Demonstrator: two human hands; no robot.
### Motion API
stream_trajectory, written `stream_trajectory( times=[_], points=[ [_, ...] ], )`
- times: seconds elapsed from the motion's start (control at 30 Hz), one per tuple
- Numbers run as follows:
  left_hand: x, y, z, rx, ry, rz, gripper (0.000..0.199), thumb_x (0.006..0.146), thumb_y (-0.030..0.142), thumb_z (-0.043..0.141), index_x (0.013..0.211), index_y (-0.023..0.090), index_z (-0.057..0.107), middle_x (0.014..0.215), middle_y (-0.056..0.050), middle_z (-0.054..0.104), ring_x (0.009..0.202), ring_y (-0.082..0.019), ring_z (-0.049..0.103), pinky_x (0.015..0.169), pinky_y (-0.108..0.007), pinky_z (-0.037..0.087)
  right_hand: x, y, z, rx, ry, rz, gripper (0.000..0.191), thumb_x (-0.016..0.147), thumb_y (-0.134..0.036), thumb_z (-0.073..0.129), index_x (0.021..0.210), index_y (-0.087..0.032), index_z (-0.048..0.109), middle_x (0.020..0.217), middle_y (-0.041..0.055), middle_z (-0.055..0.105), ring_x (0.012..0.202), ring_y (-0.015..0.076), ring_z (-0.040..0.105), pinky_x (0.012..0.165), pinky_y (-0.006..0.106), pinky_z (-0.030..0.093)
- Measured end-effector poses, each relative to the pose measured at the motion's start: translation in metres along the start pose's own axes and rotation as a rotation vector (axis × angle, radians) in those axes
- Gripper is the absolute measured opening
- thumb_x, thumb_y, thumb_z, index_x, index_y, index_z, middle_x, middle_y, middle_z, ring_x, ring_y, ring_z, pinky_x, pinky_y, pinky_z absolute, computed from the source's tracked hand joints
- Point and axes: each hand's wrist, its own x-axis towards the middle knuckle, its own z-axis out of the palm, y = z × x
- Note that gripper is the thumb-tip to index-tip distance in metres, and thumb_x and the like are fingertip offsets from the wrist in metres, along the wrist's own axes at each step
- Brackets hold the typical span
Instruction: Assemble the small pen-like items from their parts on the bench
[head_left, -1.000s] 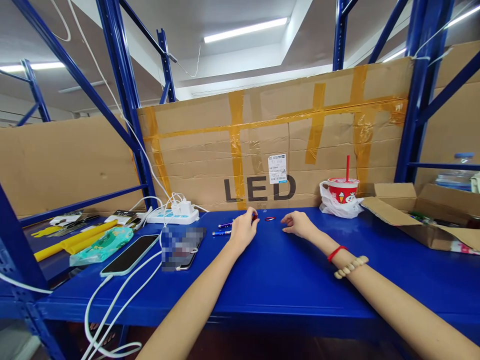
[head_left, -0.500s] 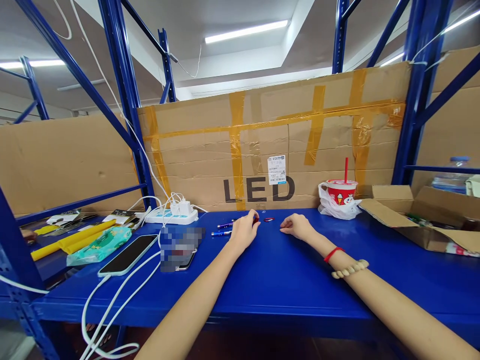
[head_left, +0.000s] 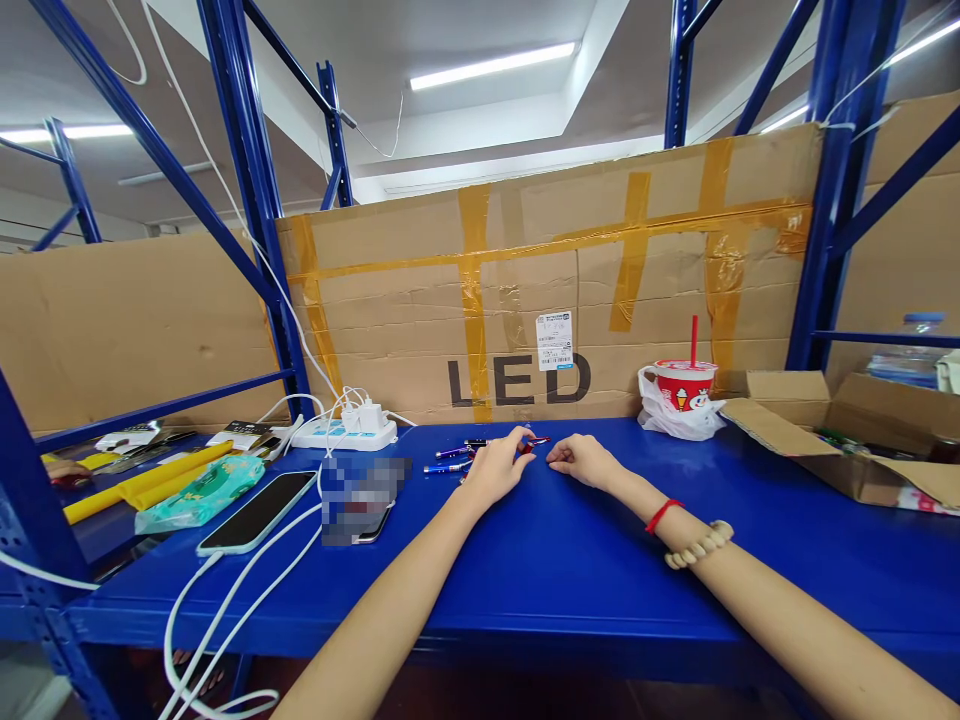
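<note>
My left hand (head_left: 501, 470) is over the blue tabletop (head_left: 570, 560), its fingers curled around something small and red that I cannot make out. A small red item (head_left: 538, 441) lies by its fingertips. Several blue pens (head_left: 448, 467) are beside and partly behind this hand. My right hand (head_left: 586, 461) rests a little to the right, thumb and fingers pressed together; whatever may be between them is too small to tell. A red string and a beaded bracelet are on the right wrist.
Left of my hands are a phone (head_left: 257, 512), a blurred item (head_left: 360, 500), a power strip (head_left: 381, 434), white cables and a teal packet (head_left: 201, 493). On the right stand a red cup (head_left: 684, 385) and an open carton (head_left: 862, 430). Cardboard (head_left: 390, 340) walls the back.
My left hand has moved slightly right, up to the small red item, uncovering more of the pens. My right hand has shifted a little left, closer to the left one.
</note>
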Motion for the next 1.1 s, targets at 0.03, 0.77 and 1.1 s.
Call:
stream_trajectory(
  times=[0.03,0.77,1.1],
  points=[
    [0.000,0.000,0.000,-0.001,-0.001,0.000,0.026,0.080,0.025,0.048,0.106,0.028,0.048,0.086,0.001,0.062,0.076,-0.016,0.059,0.065,-0.024,0.044,0.000,-0.001,0.000,-0.002,-0.002,-0.003,0.013,0.071,-0.015,0.056,0.078,-0.020,0.066,0.081,0.0017,0.069,0.075,0.0133,0.063,0.068,0.022,0.047],
    [0.001,-0.001,0.001,-0.021,0.009,-0.045,0.026,0.081,0.027,0.047,0.106,0.029,0.046,0.087,0.003,0.061,0.077,-0.015,0.058,0.065,-0.024,0.042,-0.004,-0.009,-0.003,-0.045,0.013,0.102,0.009,0.070,-0.020,0.060,0.077,-0.021,0.066,0.080,0.0003,0.068,0.075,0.0140,0.062,0.063,0.022,0.044],
    [0.009,-0.014,0.013,-0.275,0.138,-0.116,0.024,0.079,0.023,0.051,0.102,0.022,0.053,0.075,0.002,0.060,0.056,-0.010,0.055,0.063,-0.023,0.046,-0.007,-0.023,-0.010,0.024,0.341,0.034,0.013,0.075,-0.032,0.056,0.080,-0.025,0.066,0.080,-0.0023,0.068,0.073,0.0139,0.060,0.058,0.023,0.041]
  ],
)
